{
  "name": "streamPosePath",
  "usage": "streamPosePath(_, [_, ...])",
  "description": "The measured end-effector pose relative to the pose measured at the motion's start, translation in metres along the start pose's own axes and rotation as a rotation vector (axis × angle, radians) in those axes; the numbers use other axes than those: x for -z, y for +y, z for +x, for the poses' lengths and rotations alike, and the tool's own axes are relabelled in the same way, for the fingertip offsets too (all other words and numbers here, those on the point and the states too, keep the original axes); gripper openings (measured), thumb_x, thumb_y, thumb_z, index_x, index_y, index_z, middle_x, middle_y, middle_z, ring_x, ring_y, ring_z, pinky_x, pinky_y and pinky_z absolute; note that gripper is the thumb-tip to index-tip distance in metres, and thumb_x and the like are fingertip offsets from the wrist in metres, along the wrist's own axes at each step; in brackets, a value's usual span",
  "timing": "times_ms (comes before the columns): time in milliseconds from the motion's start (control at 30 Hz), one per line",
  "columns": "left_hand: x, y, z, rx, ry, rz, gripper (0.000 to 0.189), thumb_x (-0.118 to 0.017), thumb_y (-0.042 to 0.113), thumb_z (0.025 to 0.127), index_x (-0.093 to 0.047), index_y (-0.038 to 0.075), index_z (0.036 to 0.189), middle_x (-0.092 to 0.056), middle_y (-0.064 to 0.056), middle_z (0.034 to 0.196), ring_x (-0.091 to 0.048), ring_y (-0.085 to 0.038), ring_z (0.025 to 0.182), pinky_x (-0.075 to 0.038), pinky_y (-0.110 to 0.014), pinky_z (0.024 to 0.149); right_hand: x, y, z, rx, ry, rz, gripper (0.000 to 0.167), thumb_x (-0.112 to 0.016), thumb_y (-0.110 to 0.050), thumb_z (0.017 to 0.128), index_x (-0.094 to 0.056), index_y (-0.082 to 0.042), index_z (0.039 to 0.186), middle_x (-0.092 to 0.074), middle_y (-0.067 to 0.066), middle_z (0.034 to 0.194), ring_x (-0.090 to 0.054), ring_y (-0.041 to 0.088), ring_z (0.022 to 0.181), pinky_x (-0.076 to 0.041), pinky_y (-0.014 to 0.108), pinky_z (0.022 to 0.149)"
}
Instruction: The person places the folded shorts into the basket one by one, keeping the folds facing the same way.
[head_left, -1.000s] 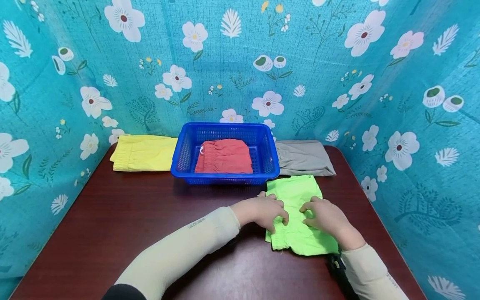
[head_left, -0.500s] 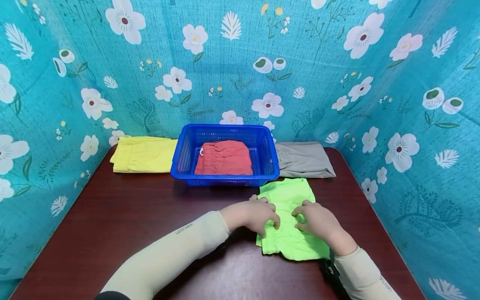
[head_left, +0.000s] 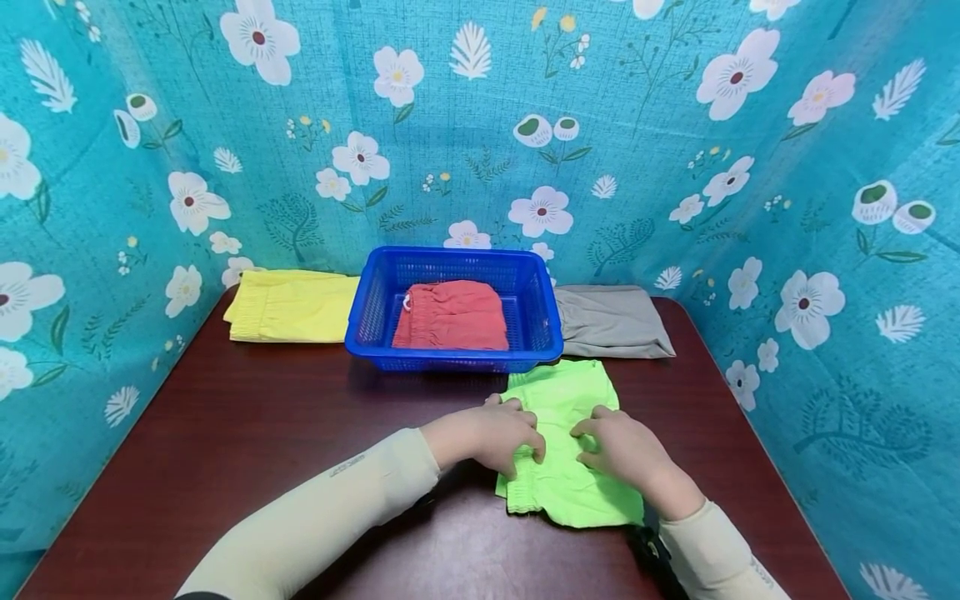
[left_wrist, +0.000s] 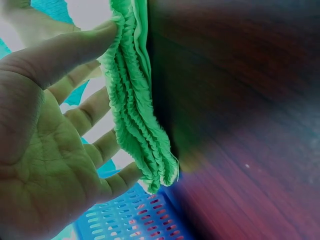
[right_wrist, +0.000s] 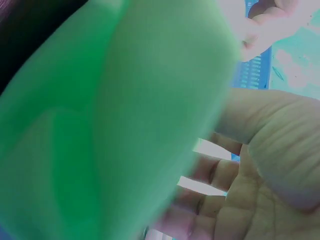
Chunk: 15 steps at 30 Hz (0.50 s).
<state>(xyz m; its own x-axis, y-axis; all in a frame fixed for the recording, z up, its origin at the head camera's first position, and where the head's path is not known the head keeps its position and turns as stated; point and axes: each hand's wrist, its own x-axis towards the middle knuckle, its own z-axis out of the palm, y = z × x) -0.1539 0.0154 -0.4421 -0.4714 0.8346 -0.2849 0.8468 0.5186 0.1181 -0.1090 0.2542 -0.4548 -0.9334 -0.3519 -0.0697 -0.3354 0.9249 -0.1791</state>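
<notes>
Bright green folded shorts (head_left: 561, 396) with a gathered elastic waistband lie on the table, right of centre. My left hand (head_left: 495, 437) rests on their waistband side with spread fingers. In the left wrist view, the thumb and fingertips of that hand (left_wrist: 55, 135) touch the gathered waistband (left_wrist: 132, 105). On the other side, my right hand (head_left: 628, 454) rests on the cloth, its fingers loosely bent and pointing left. The right wrist view has the green cloth (right_wrist: 160, 100) large and blurred, covering the fingertips of the right hand (right_wrist: 270, 160).
A blue plastic basket (head_left: 453, 360) stands at the back with folded red shorts (head_left: 450, 315) inside. Left of it lies a folded yellow garment (head_left: 292, 307), and right of it a folded grey garment (head_left: 611, 321). A flowered teal curtain (head_left: 450, 133) surrounds the dark table (head_left: 262, 433).
Both hands and the green shorts beneath them have slid left and slightly toward the near side of the table. The basket and other garments have stayed in place.
</notes>
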Motion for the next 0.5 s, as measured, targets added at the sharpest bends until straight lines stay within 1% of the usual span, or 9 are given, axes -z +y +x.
streamPosePath(267, [-0.004, -0.002, -0.01, 0.005, 0.007, 0.011, 0.041, -0.086, 0.039, 0.08, -0.07, 0.046, 0.116, -0.059, 0.016, 0.117, -0.045, -0.012, 0.105, -0.033, -0.034, 0.082, -0.003, -0.012, 0.001, 0.014, -0.003, -0.017, 0.03, -0.087, -0.022, 0.081, -0.078, -0.017, 0.109, -0.056, -0.002, 0.088, -0.055, 0.017, 0.074, -0.045, 0.03, 0.056])
streamPosePath(500, [-0.005, -0.005, -0.021, 0.015, 0.01, 0.01, 0.041, -0.087, 0.037, 0.079, -0.07, 0.046, 0.115, -0.059, 0.016, 0.116, -0.046, -0.012, 0.107, -0.035, -0.035, 0.084, -0.005, -0.022, 0.003, 0.021, -0.002, -0.018, 0.031, -0.087, -0.022, 0.081, -0.078, -0.017, 0.11, -0.055, -0.003, 0.087, -0.051, 0.015, 0.071, -0.044, 0.03, 0.055])
